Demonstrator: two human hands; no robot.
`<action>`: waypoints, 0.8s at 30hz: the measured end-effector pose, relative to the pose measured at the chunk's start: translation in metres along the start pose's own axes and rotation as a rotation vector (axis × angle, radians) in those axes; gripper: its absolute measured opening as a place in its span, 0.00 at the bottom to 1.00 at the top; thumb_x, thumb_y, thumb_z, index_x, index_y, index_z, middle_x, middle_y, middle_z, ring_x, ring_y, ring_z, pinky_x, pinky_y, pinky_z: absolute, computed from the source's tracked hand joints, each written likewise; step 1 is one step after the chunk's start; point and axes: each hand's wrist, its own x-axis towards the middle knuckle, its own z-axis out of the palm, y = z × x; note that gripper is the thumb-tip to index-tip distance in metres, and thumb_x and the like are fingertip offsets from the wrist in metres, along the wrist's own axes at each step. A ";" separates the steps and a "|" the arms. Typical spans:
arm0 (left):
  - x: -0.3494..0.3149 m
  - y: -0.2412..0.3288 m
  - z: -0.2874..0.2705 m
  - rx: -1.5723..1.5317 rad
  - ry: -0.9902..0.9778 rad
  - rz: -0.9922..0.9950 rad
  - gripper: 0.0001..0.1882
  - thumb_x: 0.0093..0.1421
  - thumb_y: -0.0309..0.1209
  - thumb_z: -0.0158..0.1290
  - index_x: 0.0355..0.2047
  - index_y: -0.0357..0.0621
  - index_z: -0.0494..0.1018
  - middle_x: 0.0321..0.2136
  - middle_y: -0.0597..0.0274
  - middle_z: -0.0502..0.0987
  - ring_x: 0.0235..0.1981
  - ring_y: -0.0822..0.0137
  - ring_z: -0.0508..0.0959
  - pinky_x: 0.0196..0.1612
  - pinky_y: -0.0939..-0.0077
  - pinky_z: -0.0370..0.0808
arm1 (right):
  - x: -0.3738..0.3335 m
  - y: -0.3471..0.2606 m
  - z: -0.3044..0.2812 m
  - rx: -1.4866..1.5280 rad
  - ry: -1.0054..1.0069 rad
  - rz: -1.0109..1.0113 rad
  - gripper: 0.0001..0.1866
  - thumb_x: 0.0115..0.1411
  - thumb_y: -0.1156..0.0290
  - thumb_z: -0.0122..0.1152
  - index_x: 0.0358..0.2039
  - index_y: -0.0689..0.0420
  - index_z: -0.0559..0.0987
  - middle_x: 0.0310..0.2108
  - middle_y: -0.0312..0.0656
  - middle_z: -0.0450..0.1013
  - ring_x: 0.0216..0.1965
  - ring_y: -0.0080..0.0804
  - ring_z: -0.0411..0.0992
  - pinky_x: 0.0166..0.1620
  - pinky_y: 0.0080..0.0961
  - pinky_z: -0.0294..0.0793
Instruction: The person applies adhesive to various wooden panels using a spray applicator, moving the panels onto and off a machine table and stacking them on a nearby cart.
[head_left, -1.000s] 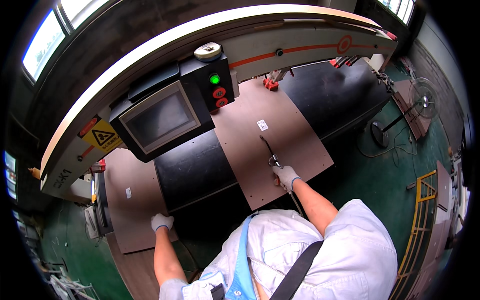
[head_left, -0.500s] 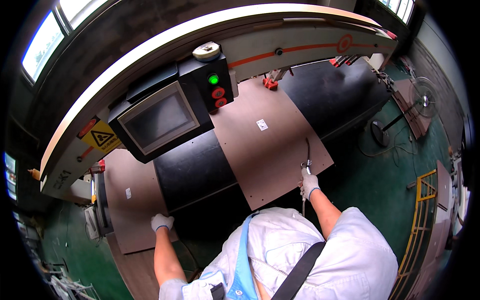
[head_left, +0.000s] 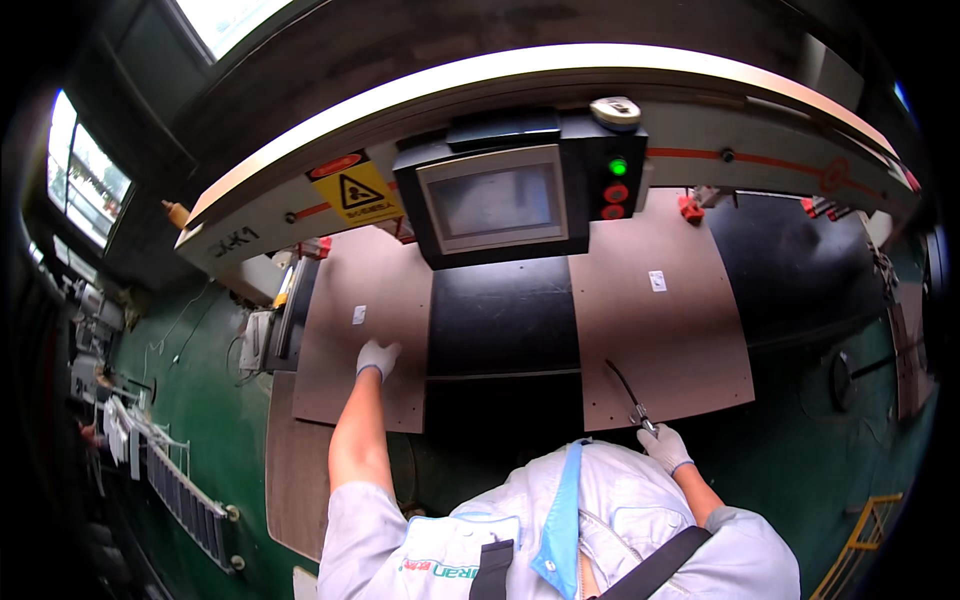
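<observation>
My left hand (head_left: 377,359), in a white knit glove, is over the brown left panel (head_left: 340,275), below its small white label (head_left: 359,315). Its fingers look loosely spread with nothing visible in them; whether they touch the surface I cannot tell. My right hand (head_left: 665,449), gloved too, grips an air blow gun (head_left: 648,422). The gun's thin dark bent nozzle reaches over the near part of the brown right panel (head_left: 660,350), which has a white label (head_left: 657,281) and small drilled holes near its edges.
Across the panels runs a machine beam (head_left: 750,155) with a screen box (head_left: 495,205), a lit green button (head_left: 617,167) and red ones. A black bed surface (head_left: 500,320) shows between the panels. A brown board (head_left: 297,470) lies lower left; a roller stand (head_left: 185,495) and yellow frame (head_left: 868,535) flank me.
The view has turned toward the left. My left hand has moved farther up over the left panel, and my right hand with the blow gun has drawn back to the right panel's near edge.
</observation>
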 end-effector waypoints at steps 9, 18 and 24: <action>0.095 0.079 -0.165 -0.277 0.471 0.141 0.42 0.56 0.43 0.65 0.65 0.30 0.65 0.61 0.30 0.72 0.63 0.38 0.73 0.66 0.56 0.69 | -0.009 0.009 0.035 -0.066 0.136 -0.001 0.26 0.64 0.48 0.60 0.37 0.63 0.80 0.34 0.61 0.79 0.41 0.61 0.79 0.45 0.49 0.75; 0.174 0.128 -0.183 -0.815 0.342 0.091 0.30 0.57 0.40 0.66 0.52 0.30 0.74 0.31 0.53 0.82 0.22 0.65 0.81 0.23 0.68 0.77 | -0.058 0.006 0.059 -0.030 0.212 0.171 0.27 0.64 0.46 0.60 0.39 0.63 0.80 0.37 0.62 0.80 0.44 0.62 0.79 0.48 0.49 0.76; 0.222 0.069 -0.230 -0.829 0.323 0.014 0.29 0.60 0.48 0.67 0.47 0.34 0.74 0.19 0.58 0.75 0.11 0.61 0.76 0.11 0.64 0.68 | -0.061 -0.003 0.064 -0.007 0.194 0.152 0.25 0.64 0.48 0.60 0.40 0.62 0.80 0.35 0.58 0.80 0.42 0.58 0.79 0.48 0.46 0.76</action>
